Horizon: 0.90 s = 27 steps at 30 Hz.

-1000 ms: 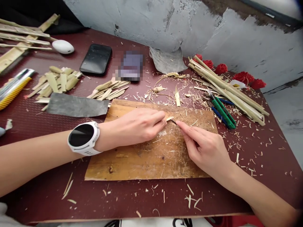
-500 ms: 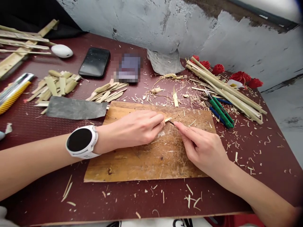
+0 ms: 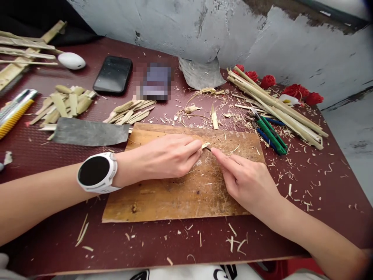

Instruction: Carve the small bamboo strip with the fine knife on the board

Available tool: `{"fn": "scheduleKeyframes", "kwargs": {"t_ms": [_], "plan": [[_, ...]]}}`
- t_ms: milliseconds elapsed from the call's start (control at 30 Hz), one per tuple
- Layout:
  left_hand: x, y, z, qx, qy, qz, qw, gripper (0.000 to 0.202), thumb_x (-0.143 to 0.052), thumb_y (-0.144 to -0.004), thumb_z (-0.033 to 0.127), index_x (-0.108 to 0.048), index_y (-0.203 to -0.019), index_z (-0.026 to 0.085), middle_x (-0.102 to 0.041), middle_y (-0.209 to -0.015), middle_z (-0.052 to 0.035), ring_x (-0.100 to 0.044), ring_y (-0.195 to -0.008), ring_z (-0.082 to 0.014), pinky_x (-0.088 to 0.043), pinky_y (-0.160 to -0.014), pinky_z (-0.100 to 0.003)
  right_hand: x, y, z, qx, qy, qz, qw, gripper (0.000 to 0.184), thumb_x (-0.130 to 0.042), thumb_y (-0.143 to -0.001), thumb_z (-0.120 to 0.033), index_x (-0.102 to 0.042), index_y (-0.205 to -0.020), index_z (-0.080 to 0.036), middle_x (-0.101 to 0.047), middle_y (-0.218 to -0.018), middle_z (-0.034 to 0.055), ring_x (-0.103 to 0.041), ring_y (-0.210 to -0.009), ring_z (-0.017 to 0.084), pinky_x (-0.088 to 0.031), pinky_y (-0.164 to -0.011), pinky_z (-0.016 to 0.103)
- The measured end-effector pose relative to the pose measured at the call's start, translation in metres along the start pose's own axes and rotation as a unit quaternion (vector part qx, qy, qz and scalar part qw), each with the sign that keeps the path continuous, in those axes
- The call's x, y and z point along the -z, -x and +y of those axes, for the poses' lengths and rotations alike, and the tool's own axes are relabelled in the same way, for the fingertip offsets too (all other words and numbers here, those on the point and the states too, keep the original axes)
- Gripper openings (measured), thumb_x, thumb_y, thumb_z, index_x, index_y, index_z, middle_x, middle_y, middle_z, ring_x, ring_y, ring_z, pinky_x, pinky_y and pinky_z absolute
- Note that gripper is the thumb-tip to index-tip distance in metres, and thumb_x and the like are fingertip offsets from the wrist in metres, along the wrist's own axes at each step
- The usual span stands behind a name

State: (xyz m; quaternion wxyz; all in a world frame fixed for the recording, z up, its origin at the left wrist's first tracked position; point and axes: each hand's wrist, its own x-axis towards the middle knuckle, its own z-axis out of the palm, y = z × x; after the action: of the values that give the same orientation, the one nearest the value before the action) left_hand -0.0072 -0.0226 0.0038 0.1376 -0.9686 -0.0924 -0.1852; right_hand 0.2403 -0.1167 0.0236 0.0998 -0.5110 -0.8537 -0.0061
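Note:
Over the wooden board [image 3: 175, 200], my left hand [image 3: 170, 156] is closed, pinching a small pale strip of split stem [image 3: 206, 145] whose tip sticks out past the fingers. My right hand [image 3: 247, 181] is closed too, gripping a thin dark blade [image 3: 208, 149]; its handle, if any, is hidden in the fingers. The blade's end meets the strip's tip, or lies right beside it. Fine shavings and scratches mark the board around both hands.
Behind the board lie a grey sheet piece [image 3: 91, 132], cut stem pieces [image 3: 131, 111] and a black phone [image 3: 113, 75]. To the right are a green utility knife [image 3: 271, 136], long stems [image 3: 276, 105] and red flowers [image 3: 294, 91]. A yellow cutter [image 3: 16, 116] lies left.
The blade and my right hand have shifted slightly left along the strip's tip. My left hand keeps its pinch. The whole view has moved a little.

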Motion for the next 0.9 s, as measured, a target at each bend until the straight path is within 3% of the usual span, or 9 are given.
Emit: {"fn": "scheduleKeyframes", "kwargs": {"t_ms": [300,600,900], "plan": [[0.004,-0.002,0.001,0.027,0.037,-0.015,0.999,0.036,-0.034,-0.111,0.01,-0.064,-0.09,0.012,-0.063,-0.083,-0.0056,-0.055,-0.068,-0.0165,-0.046,-0.067,-0.031,-0.004,0.0,-0.003,0.004,0.059,-0.002,0.998,0.047,-0.047,-0.103,-0.015,-0.068,-0.145,-0.018,-0.073,-0.078,0.0033,-0.063,-0.058,0.014,-0.035,-0.05,0.029],[-0.002,0.004,-0.005,0.071,0.083,-0.007,0.994,0.029,-0.047,-0.112,0.019,-0.064,-0.089,0.014,-0.059,-0.083,-0.003,-0.048,-0.066,-0.0136,-0.039,-0.062,-0.029,-0.004,-0.001,0.001,-0.022,-0.05,0.014,0.998,0.041,-0.049,-0.105,-0.018,-0.07,-0.141,-0.016,-0.082,-0.094,0.008,-0.074,-0.074,0.017,-0.057,-0.07,0.028],[-0.005,0.004,-0.009,0.126,0.111,0.007,0.986,0.035,-0.05,-0.111,0.024,-0.065,-0.082,0.014,-0.061,-0.082,-0.0036,-0.052,-0.069,-0.0127,-0.041,-0.065,-0.027,-0.002,-0.002,0.0,-0.047,-0.076,0.012,0.996,0.041,-0.051,-0.106,-0.019,-0.07,-0.141,-0.016,-0.082,-0.093,0.0077,-0.074,-0.075,0.018,-0.059,-0.075,0.03]]}}
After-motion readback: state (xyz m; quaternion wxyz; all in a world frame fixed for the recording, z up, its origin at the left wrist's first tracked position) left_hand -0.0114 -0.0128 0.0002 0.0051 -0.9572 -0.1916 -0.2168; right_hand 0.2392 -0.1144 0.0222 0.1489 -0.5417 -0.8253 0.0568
